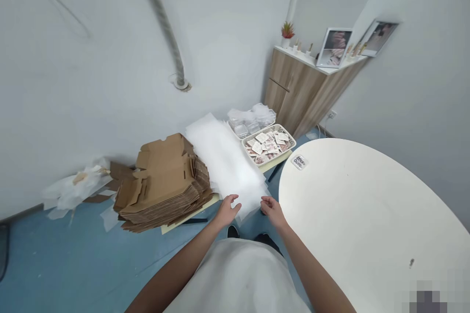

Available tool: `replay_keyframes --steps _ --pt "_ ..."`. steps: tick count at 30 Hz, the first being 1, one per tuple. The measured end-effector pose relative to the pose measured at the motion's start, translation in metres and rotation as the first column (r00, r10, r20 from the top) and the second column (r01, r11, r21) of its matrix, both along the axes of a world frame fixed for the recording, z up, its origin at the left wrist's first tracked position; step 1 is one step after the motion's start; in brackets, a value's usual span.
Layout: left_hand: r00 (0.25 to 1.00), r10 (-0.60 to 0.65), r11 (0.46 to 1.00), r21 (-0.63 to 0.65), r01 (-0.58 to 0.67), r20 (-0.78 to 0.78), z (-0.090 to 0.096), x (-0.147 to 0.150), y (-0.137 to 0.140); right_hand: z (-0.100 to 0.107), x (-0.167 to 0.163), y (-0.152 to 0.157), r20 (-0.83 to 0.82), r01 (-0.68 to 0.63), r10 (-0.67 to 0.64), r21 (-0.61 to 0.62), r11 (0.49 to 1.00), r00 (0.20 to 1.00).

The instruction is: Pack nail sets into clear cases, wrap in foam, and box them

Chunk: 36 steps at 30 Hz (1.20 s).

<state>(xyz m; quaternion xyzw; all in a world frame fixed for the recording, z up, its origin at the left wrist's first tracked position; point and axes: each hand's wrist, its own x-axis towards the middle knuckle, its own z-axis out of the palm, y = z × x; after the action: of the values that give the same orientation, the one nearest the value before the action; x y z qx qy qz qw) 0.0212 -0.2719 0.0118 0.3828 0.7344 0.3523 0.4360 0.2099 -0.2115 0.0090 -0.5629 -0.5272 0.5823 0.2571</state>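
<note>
A stack of thin white translucent packing sheets (231,156) lies lengthwise in front of me, its near end hanging past the table edge. My left hand (227,211) hovers over the left side of that near end, thumb and index finger apart, nothing between them. At the right corner of the sheets is my right hand (273,210), its fingers loosely bent and holding nothing that I can see. Whether its fingertips touch the sheet edge is unclear. Left of the sheets is a thick pile of flattened brown cardboard boxes (165,171).
A white basket (251,159) of small printed cards and a tray of clear plastic boxes (251,122) stand behind the sheets. To my right is a round white table (367,205) with a small label (299,162). Crumpled plastic (81,186) lies left; a wooden cabinet (293,93) stands behind.
</note>
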Motion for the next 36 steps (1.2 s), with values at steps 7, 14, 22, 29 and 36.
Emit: replay_keyframes --steps 7,14,22,29,36 --pt "0.997 0.028 0.999 0.019 -0.029 0.066 -0.001 -0.023 0.001 -0.001 -0.044 0.007 0.089 -0.201 0.200 -0.003 0.980 0.976" --pt "0.985 0.089 0.995 0.027 -0.094 0.147 -0.009 -0.026 0.040 -0.006 -0.080 0.052 0.247 -0.279 0.253 0.080 0.957 0.936" --pt "0.935 0.247 0.968 -0.036 -0.246 0.256 -0.032 -0.034 0.094 -0.031 -0.122 0.115 0.445 -0.494 0.415 0.074 0.866 0.793" --pt "0.882 0.394 0.919 -0.131 -0.372 0.257 -0.050 -0.037 0.113 -0.048 -0.136 0.119 0.496 -0.646 0.541 0.056 0.761 0.680" --pt "0.838 0.451 0.890 -0.090 -0.446 0.306 -0.041 -0.039 0.123 -0.035 -0.140 0.096 0.540 -0.815 0.663 0.077 0.574 0.518"
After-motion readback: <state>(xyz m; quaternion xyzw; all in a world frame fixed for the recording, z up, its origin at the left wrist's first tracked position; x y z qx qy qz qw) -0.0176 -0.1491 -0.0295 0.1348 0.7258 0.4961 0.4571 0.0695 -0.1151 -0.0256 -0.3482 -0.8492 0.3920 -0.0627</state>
